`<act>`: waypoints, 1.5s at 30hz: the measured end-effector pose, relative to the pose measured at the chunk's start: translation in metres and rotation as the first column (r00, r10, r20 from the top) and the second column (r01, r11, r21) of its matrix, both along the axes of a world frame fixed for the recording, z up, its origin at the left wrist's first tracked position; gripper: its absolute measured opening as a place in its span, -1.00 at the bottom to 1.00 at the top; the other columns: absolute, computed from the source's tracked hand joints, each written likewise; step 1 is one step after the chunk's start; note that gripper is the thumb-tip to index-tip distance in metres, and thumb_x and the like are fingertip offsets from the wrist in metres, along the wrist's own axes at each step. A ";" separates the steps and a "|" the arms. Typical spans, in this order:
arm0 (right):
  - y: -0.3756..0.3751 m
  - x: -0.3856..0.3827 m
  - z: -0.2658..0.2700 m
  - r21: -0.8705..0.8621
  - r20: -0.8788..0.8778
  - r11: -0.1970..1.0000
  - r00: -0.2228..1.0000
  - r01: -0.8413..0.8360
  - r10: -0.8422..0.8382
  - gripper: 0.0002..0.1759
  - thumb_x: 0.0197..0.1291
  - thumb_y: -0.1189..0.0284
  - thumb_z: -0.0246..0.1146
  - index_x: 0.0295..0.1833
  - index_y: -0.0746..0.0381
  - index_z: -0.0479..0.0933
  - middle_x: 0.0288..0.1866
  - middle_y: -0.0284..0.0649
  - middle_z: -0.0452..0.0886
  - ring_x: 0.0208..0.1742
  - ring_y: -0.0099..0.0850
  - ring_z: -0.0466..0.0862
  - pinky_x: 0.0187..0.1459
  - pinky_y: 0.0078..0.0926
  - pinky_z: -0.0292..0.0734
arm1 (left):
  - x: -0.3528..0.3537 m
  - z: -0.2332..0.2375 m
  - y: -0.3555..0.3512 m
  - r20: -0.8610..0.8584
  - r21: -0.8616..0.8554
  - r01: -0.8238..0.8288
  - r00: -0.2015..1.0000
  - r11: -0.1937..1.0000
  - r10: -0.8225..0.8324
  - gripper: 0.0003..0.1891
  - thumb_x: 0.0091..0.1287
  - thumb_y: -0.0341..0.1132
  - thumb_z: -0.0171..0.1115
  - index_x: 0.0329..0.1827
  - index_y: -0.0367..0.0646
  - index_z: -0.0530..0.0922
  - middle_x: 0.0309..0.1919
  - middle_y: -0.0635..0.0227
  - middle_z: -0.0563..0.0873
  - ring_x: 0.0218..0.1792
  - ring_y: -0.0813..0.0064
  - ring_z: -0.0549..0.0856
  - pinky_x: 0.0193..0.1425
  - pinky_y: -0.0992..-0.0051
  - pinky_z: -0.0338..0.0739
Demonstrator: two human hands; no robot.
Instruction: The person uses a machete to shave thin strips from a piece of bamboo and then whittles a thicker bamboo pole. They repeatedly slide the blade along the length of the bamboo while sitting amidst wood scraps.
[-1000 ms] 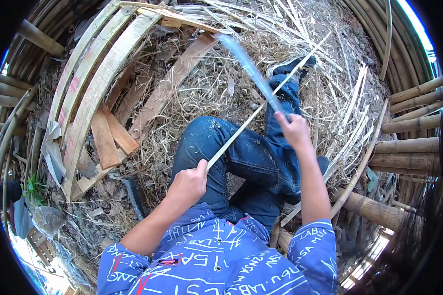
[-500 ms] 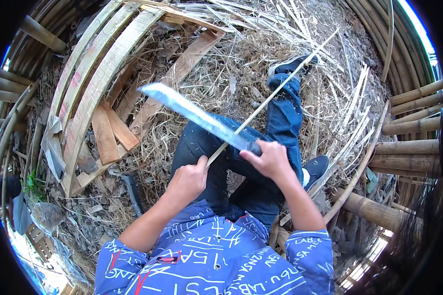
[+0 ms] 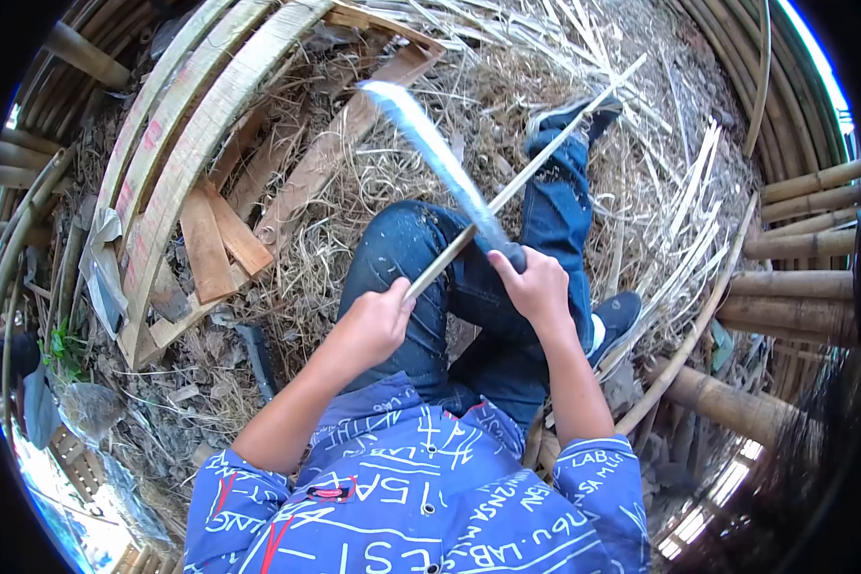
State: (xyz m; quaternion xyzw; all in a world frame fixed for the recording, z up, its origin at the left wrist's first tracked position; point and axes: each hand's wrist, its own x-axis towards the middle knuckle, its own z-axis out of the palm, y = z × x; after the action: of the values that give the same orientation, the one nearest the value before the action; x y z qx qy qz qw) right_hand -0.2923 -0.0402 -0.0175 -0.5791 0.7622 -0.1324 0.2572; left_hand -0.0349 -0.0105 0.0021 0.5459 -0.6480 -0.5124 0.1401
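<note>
My left hand (image 3: 378,320) is closed round the near end of a long thin bamboo strip (image 3: 536,165), which slants up to the right over my legs, past my outstretched foot. In my right hand (image 3: 538,289) is the dark handle of a long-bladed knife (image 3: 430,148). Its blade points up and to the left and crosses the strip just beyond my knee, close to the handle. Whether the edge bites into the strip cannot be made out.
Curved wooden slats (image 3: 196,134) stand at the left, with short boards (image 3: 204,251) beside them. A dark tool or sheath (image 3: 255,359) lies left of my knee. Shavings (image 3: 392,172) cover the ground. Bamboo poles (image 3: 794,292) line the right side.
The knife blade has swung from pointing mostly left to pointing more upward. My right hand has moved slightly right, and my left hand still grips the strip.
</note>
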 end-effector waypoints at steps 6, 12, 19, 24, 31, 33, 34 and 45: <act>-0.007 0.001 0.016 0.133 -0.011 0.966 0.975 -0.220 0.224 -0.23 0.15 -0.32 0.18 -0.37 0.28 0.68 -0.43 0.11 0.69 -0.25 0.08 0.73 -0.17 -0.02 0.60 | 0.000 0.001 -0.005 0.033 0.036 0.017 0.999 0.999 -0.018 -0.82 0.54 -0.31 0.02 -0.15 -0.28 0.36 -0.54 -0.23 0.53 -0.36 -0.33 0.57 -0.35 0.02 0.41; -0.058 -0.049 -0.014 0.031 -0.042 0.994 0.994 0.100 -0.099 -0.18 0.22 -0.30 0.17 -0.37 0.38 0.65 -0.50 0.06 0.68 -0.35 -0.03 0.74 -0.25 -0.14 0.56 | 0.000 0.002 -0.006 -0.012 0.019 0.025 1.000 1.000 -0.024 -0.80 0.54 -0.29 0.02 -0.17 -0.28 0.37 -0.53 -0.23 0.52 -0.36 -0.34 0.53 -0.35 0.04 0.40; -0.034 -0.021 0.002 0.111 0.074 0.991 0.993 0.079 -0.087 -0.18 0.20 -0.31 0.16 -0.31 0.37 0.68 -0.33 0.21 0.70 -0.16 0.14 0.72 -0.06 -0.01 0.57 | 0.005 -0.010 -0.011 -0.047 0.082 0.077 0.996 0.994 -0.074 -0.80 0.56 -0.29 0.01 -0.17 -0.27 0.39 -0.64 0.10 0.50 -0.60 0.19 0.54 -0.44 0.23 0.40; 0.018 0.022 0.054 0.211 0.176 0.974 0.983 -0.088 0.051 -0.26 0.18 -0.26 0.23 -0.35 0.33 0.67 -0.43 0.15 0.67 -0.23 0.12 0.72 -0.14 -0.04 0.59 | 0.018 -0.007 -0.020 -0.270 0.580 0.046 0.953 0.813 0.139 -0.78 0.55 -0.21 0.09 -0.13 -0.20 0.46 -0.64 0.39 0.49 -0.67 0.56 0.46 -0.60 0.43 0.40; 0.073 0.034 0.070 0.148 0.373 0.989 0.927 -0.024 -0.033 -0.36 0.19 -0.17 0.30 -0.41 0.28 0.67 -0.59 -0.04 0.63 -0.43 -0.05 0.73 -0.32 -0.17 0.57 | 0.027 -0.003 -0.017 -0.236 0.460 0.051 0.969 0.887 0.067 -0.79 0.42 -0.26 0.33 -0.19 -0.22 0.53 -0.67 0.52 0.49 -0.68 0.65 0.53 -0.65 0.54 0.43; 0.083 0.028 0.064 0.103 0.430 0.994 0.901 0.022 -0.064 -0.39 0.21 -0.13 0.31 -0.40 0.28 0.67 -0.62 -0.07 0.61 -0.51 -0.14 0.70 -0.40 -0.24 0.53 | 0.026 0.003 -0.010 -0.203 0.421 0.017 0.976 0.907 0.076 -0.76 0.38 -0.27 0.37 -0.26 -0.26 0.54 -0.66 0.47 0.53 -0.66 0.63 0.57 -0.61 0.51 0.47; 0.087 0.024 0.057 0.078 0.449 0.995 0.890 0.055 -0.084 -0.39 0.22 -0.13 0.31 -0.41 0.29 0.67 -0.63 -0.08 0.60 -0.53 -0.19 0.68 -0.41 -0.27 0.51 | 0.024 0.009 -0.007 -0.124 0.373 -0.038 0.988 0.927 0.091 -0.76 0.38 -0.27 0.38 -0.25 -0.28 0.56 -0.66 0.46 0.54 -0.66 0.63 0.57 -0.60 0.51 0.46; 0.111 0.016 0.032 0.071 0.765 0.955 0.599 0.289 -0.238 -0.48 0.36 0.09 0.30 -0.52 0.26 0.48 -0.67 -0.47 0.39 -0.59 -0.67 0.34 -0.55 -0.55 0.23 | 0.030 0.032 0.007 0.499 -0.383 0.214 0.866 0.898 0.007 -0.54 0.27 0.02 0.34 -0.14 -0.29 0.56 -0.44 -0.09 0.73 -0.34 -0.09 0.75 -0.22 0.07 0.61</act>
State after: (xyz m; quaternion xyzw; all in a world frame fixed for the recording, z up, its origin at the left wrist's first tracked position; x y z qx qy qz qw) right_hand -0.2765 0.0707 0.0145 -0.3566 0.6538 -0.4241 0.5153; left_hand -0.0047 -0.0034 0.0339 0.5767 -0.7871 -0.2105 0.0593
